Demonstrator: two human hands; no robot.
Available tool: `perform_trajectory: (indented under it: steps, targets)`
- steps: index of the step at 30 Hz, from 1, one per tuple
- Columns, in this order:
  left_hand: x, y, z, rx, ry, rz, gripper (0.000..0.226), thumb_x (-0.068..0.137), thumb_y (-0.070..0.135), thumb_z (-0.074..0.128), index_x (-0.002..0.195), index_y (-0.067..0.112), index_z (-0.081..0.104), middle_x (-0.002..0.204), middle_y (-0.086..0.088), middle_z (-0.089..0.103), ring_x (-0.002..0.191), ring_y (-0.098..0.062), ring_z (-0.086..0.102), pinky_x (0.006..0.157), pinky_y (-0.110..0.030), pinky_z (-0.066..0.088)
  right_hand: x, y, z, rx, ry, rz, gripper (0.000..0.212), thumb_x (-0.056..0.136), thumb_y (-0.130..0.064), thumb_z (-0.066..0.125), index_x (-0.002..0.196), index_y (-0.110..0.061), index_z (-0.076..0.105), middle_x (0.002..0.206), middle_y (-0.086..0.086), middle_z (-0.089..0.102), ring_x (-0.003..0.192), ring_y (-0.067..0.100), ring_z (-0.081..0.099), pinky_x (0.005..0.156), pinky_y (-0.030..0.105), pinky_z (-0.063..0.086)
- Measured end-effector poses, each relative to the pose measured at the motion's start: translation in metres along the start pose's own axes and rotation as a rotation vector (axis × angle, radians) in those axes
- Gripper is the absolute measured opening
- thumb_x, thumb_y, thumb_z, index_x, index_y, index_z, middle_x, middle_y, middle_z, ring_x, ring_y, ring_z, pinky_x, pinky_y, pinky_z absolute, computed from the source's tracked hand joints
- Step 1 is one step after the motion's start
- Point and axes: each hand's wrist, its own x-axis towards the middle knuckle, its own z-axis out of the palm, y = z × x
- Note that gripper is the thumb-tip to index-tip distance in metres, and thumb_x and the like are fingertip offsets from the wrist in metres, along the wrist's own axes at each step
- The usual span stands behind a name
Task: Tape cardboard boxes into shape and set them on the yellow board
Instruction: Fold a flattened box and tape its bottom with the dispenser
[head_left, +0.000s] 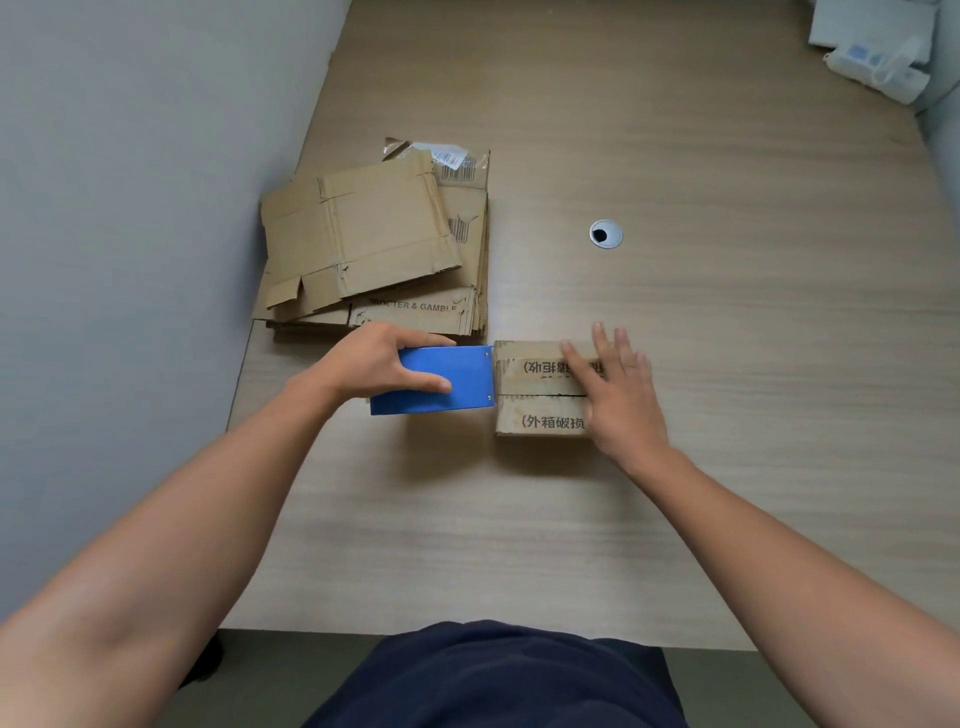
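Here, left hand (375, 364) grips the blue tape dispenser (465, 378), against the cardboard box (537, 415) at its nine o'clock; right hand (623, 400), fingers straight, presses its top.

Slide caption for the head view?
Left hand holds a blue tape dispenser beside the cardboard box; right hand presses flat on its closed flaps.

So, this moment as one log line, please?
left hand: grips blue tape dispenser against cardboard box | right hand: presses its top
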Motion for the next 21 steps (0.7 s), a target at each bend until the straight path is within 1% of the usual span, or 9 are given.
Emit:
perform_trajectory:
  steps: [1,3,5,7,10,14,17,19,21]
  targets:
    - [0.0,-0.001,-0.001,0.005,-0.01,-0.002,0.062,0.063,0.076,0.077,0.121,0.057,0.066,0.098,0.027,0.069,0.09,0.003,0.062,0.076,-0.025,0.048,0.002,-0.006,0.001,0.027,-0.027,-0.003,0.072,0.093,-0.01,0.045,0.159,-0.032,0.027,0.17,0.006,0.012,0.157,0.031,-0.001,0.125,0.051,0.0]
    - [-0.001,-0.005,-0.002,-0.022,-0.031,-0.011,0.064,0.057,0.08,0.074,0.118,0.061,0.066,0.1,0.027,0.071,0.092,0.0,0.064,0.08,-0.027,0.051,0.005,-0.013,0.001,0.107,-0.04,0.053,0.064,0.095,-0.028,0.031,0.159,-0.029,0.029,0.169,0.006,0.016,0.157,0.027,0.002,0.126,0.05,-0.003]
    - [-0.004,-0.01,-0.005,-0.096,-0.044,-0.024,0.061,0.058,0.077,0.077,0.115,0.06,0.068,0.101,0.025,0.073,0.092,-0.004,0.066,0.084,-0.032,0.053,0.005,-0.015,0.005,0.077,-0.048,0.073,0.072,0.094,-0.057,0.011,0.161,-0.031,0.019,0.17,0.003,0.007,0.157,0.022,-0.007,0.125,0.046,-0.01]
    - [-0.005,-0.013,-0.007,-0.147,-0.068,-0.014,0.059,0.06,0.073,0.08,0.115,0.055,0.071,0.102,0.022,0.074,0.092,-0.008,0.068,0.086,-0.036,0.055,0.005,-0.013,0.012,-0.032,-0.075,0.058,0.083,0.089,-0.073,-0.004,0.162,-0.034,0.002,0.17,0.001,-0.006,0.155,0.019,-0.019,0.123,0.044,-0.016]
    - [-0.008,-0.013,-0.01,-0.17,-0.116,0.012,0.057,0.064,0.068,0.083,0.117,0.051,0.072,0.108,0.023,0.073,0.097,-0.011,0.069,0.088,-0.035,0.055,0.006,-0.013,0.014,-0.094,-0.087,0.074,0.085,0.086,-0.077,-0.006,0.16,-0.036,-0.009,0.17,0.001,-0.013,0.153,0.019,-0.024,0.123,0.045,-0.018]
    - [-0.011,-0.012,-0.007,-0.208,-0.17,-0.004,0.049,0.072,0.048,0.089,0.118,0.044,0.074,0.115,0.027,0.071,0.102,-0.007,0.068,0.09,-0.029,0.054,0.006,-0.012,0.015,-0.107,-0.107,0.066,0.084,0.086,-0.079,-0.011,0.158,-0.037,-0.017,0.168,0.001,-0.02,0.151,0.019,-0.029,0.122,0.046,-0.018]
    - [-0.016,-0.014,-0.005,-0.335,-0.12,-0.003,0.042,0.074,0.04,0.091,0.113,0.043,0.077,0.11,0.018,0.075,0.092,-0.005,0.069,0.084,-0.025,0.053,0.006,-0.013,0.013,-0.088,-0.112,0.067,0.084,0.083,-0.078,-0.018,0.157,-0.037,-0.019,0.167,0.001,-0.022,0.15,0.018,-0.031,0.122,0.045,-0.02]
    - [-0.02,-0.015,-0.008,-0.452,-0.061,0.003,0.044,0.069,0.044,0.088,0.112,0.042,0.078,0.103,0.01,0.077,0.085,-0.005,0.068,0.079,-0.019,0.052,0.007,-0.014,0.013,-0.09,-0.114,0.074,0.081,0.085,-0.077,-0.014,0.156,-0.039,-0.021,0.167,0.001,-0.023,0.15,0.018,-0.031,0.121,0.044,-0.022]
    - [-0.022,-0.015,-0.01,-0.496,-0.069,0.008,0.044,0.069,0.044,0.086,0.112,0.039,0.078,0.104,0.008,0.077,0.085,-0.006,0.068,0.077,-0.017,0.053,0.008,-0.014,0.013,-0.092,-0.113,0.082,0.08,0.087,-0.077,-0.011,0.156,-0.039,-0.021,0.167,0.001,-0.023,0.151,0.018,-0.03,0.121,0.044,-0.022]
